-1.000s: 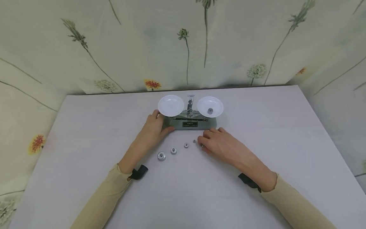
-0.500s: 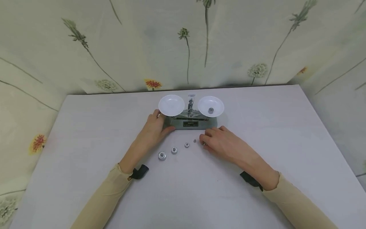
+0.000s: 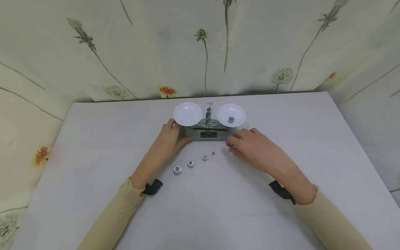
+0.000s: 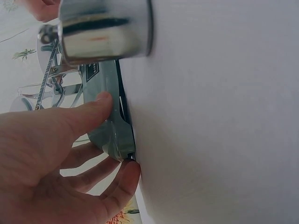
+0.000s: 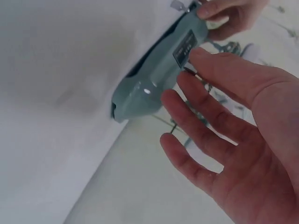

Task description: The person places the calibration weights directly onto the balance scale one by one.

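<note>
A balance scale with a grey-green base (image 3: 197, 135) and two white pans stands near the table's back edge. My left hand (image 3: 165, 142) grips the base's left end, thumb on its front, as the left wrist view also shows (image 4: 60, 154). One metal weight (image 3: 231, 120) lies in the right pan (image 3: 223, 113); the left pan (image 3: 187, 114) holds nothing. My right hand (image 3: 253, 149) is in front of the base's right end, a small metal piece (image 3: 231, 146) pinched between thumb and fingers. In the right wrist view the hand (image 5: 233, 135) mostly hides that piece.
Several metal weights stand on the white table (image 3: 200, 208) in front of the scale, from the largest (image 3: 177, 169) at the left to the smallest (image 3: 213, 153) at the right. A flower-patterned cloth (image 3: 140, 52) hangs behind the table.
My right hand has lifted the small piece from beside the row of weights and moved up and right toward the scale's right end. My left hand has stayed on the base.
</note>
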`<state>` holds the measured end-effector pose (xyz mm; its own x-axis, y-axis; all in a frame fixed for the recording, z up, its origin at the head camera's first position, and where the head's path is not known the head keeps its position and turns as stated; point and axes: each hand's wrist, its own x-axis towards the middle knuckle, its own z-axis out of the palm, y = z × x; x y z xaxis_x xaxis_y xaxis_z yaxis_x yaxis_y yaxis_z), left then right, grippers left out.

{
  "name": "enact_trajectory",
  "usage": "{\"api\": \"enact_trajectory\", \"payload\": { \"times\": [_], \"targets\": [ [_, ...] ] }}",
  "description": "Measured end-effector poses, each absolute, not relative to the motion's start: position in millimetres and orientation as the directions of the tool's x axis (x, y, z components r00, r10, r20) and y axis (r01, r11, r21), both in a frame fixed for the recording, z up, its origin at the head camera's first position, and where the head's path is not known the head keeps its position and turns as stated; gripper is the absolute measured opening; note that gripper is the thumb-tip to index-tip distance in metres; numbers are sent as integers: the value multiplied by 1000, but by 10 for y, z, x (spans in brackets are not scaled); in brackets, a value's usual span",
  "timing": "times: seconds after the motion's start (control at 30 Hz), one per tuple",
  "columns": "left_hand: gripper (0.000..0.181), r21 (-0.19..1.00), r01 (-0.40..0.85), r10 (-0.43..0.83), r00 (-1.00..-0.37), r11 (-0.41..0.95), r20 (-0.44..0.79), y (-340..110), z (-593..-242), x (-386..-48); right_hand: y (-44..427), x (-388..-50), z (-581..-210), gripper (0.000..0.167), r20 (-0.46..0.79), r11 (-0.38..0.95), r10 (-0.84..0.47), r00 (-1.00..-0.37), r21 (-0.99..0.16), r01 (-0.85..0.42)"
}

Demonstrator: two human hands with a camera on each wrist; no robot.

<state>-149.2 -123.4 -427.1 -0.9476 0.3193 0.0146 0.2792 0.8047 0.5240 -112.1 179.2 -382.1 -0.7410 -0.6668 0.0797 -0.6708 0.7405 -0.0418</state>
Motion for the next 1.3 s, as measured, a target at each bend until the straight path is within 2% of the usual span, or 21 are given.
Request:
{"api": "enact_trajectory", "payload": {
  "times": [0.77,1.3],
  "targets": [
    [78,513,287,322,-946,809,21,-1231,-4259,-1480,1892,-1165,-3593,23,178,741,-656,-734,-31,-670],
    [77,517,299,334,-942,802,27,-1230,-4255,-1490,1917,-1186,-3501,22,204,742,-650,-732,-36,-669]
  ]
}}
